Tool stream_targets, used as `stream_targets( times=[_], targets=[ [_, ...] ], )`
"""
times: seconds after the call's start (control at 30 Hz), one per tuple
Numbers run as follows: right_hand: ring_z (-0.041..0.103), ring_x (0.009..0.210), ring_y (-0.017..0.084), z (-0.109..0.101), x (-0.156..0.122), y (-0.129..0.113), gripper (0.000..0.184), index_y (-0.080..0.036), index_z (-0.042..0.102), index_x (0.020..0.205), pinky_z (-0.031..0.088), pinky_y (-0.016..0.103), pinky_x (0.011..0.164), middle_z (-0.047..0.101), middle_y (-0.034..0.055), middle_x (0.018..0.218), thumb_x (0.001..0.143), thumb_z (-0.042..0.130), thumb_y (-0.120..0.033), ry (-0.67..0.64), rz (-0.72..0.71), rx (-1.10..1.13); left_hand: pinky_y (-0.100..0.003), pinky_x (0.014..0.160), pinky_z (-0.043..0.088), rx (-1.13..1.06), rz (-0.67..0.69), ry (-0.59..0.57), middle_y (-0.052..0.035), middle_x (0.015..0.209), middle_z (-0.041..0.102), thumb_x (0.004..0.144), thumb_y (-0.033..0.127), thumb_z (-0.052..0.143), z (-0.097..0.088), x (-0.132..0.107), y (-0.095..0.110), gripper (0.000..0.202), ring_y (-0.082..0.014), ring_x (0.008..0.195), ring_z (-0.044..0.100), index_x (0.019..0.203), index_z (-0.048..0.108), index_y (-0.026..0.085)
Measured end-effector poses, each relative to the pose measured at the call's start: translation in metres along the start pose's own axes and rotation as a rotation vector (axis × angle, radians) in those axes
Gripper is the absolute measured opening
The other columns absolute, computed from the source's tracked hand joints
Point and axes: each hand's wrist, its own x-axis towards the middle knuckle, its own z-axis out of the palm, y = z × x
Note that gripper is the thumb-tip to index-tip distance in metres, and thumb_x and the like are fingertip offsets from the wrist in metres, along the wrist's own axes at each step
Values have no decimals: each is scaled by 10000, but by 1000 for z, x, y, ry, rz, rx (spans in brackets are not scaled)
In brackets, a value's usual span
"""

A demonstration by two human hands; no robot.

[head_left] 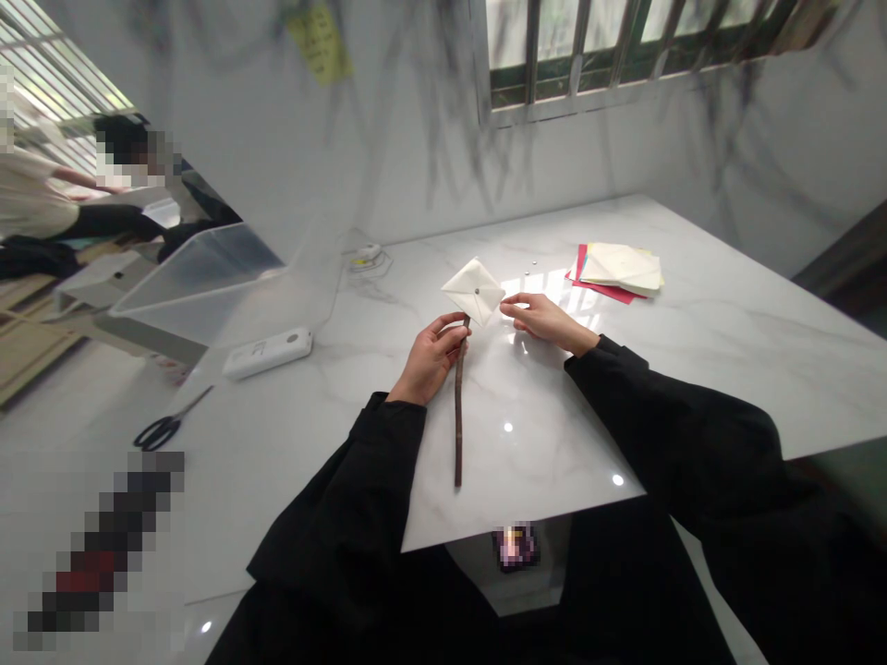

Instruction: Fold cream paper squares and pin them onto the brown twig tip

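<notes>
A cream folded-paper pinwheel (468, 286) with a small round pin at its centre sits at the top of a thin brown stick (458, 416). My left hand (433, 358) grips the stick just under the paper, thumb and fingers closed round it. The stick's lower end points toward me over the white marbled tabletop (353, 471). At the pinwheel's right corner, my right hand (540, 319) has its thumb and index finger drawn together on the paper's edge. Two tiny shiny pieces (530, 268) lie on the table behind that hand.
Coloured paper sheets (620, 268) are stacked at the back right. To the left are a white oblong device (269, 354), black-handled scissors (161, 431) and a clear plastic bin (200, 277). A wall with a barred window (589, 55) bounds the back. People sit at far left.
</notes>
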Motion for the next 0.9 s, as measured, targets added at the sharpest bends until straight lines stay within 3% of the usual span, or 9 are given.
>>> stream_targets(
  times=[0.17, 0.27, 0.33, 0.4, 0.5, 0.63, 0.73, 0.8, 0.9],
  targets=[
    [501, 613, 149, -3, 0, 1, 779, -201, 505, 1621, 372, 266, 598, 618, -33, 685, 860, 657, -253, 94, -83, -78, -244, 757, 512, 13, -8, -7, -21, 906, 737, 709, 324, 931, -1, 1, -1, 491, -101, 755, 632, 1134, 731, 180],
    [507, 637, 159, -7, 1, 3, 451, -182, 810, 1240, 367, 288, 627, 591, -18, 629, 833, 638, -277, 82, -101, -255, -250, 761, 516, 5, -1, -3, -22, 899, 732, 703, 322, 937, -1, 1, -1, 492, -108, 769, 637, 1125, 728, 179],
    [519, 657, 166, -8, 3, 3, 283, -173, 862, 915, 363, 301, 644, 582, 4, 608, 840, 623, -304, 71, -79, -344, -251, 760, 517, 0, 5, -3, -22, 895, 731, 702, 322, 939, -1, 1, -1, 493, -106, 762, 631, 1121, 726, 173],
    [530, 672, 171, -8, 4, 3, 280, -175, 853, 827, 365, 303, 663, 591, 12, 611, 847, 607, -307, 76, -79, -374, -251, 754, 516, 3, 4, -5, -22, 895, 731, 705, 325, 937, 0, 1, -1, 497, -102, 746, 622, 1126, 723, 170],
    [529, 656, 166, -6, 5, 4, 317, -166, 851, 999, 385, 299, 691, 621, 3, 642, 833, 608, -287, 111, -94, -349, -245, 741, 510, -1, -1, 0, -22, 894, 734, 691, 325, 941, 0, 1, 0, 514, -97, 734, 614, 1126, 718, 167],
    [511, 622, 166, -4, 4, 5, 652, -189, 685, 1459, 411, 300, 718, 633, -32, 642, 815, 589, -237, 173, -167, -256, -234, 731, 496, 10, -15, -16, -20, 883, 727, 686, 326, 937, 0, 1, 0, 521, -93, 731, 616, 1125, 713, 159],
    [508, 620, 166, -5, 3, 4, 743, -208, 603, 1564, 411, 303, 733, 640, -41, 643, 822, 580, -227, 223, -234, -269, -235, 720, 487, 36, -28, -34, -11, 868, 710, 687, 323, 925, 1, 0, 1, 500, -90, 714, 613, 1110, 716, 155],
    [507, 620, 165, -7, 3, 3, 641, -191, 700, 1462, 398, 303, 723, 629, -31, 630, 834, 579, -235, 240, -221, -316, -238, 712, 483, 43, -23, -33, -8, 862, 701, 686, 318, 918, 1, -1, 1, 488, -90, 707, 609, 1099, 717, 153],
    [501, 614, 164, -10, 4, 2, 357, -170, 870, 1034, 364, 307, 684, 574, -6, 578, 854, 571, -248, 197, -139, -407, -239, 705, 478, 35, -12, -15, -13, 858, 696, 685, 311, 915, 1, 0, 1, 483, -89, 704, 603, 1094, 715, 149]
  ],
)
